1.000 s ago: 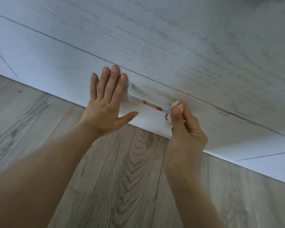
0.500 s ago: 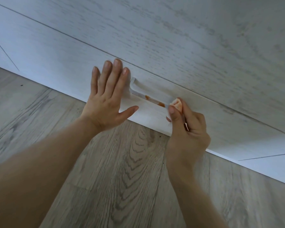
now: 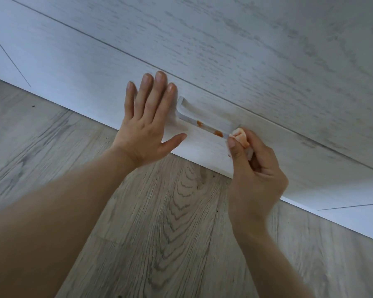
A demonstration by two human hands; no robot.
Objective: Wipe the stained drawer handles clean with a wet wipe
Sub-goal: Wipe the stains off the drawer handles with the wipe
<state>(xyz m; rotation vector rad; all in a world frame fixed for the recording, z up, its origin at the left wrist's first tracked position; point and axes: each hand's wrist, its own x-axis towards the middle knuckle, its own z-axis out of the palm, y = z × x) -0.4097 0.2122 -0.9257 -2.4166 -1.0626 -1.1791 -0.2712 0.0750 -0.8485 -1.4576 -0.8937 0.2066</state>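
Right hand (image 3: 256,175) pinching wet wipe (image 3: 240,136) at stained handle (image 3: 205,123) end; left hand (image 3: 146,125) flat, fingers apart on drawer front (image 3: 84,82)

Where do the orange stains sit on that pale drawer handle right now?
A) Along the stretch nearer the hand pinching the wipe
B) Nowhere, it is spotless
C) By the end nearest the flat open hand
A: two orange stains mark the pale bar-shaped drawer handle toward the right hand, which pinches the crumpled, orange-tinged wet wipe.
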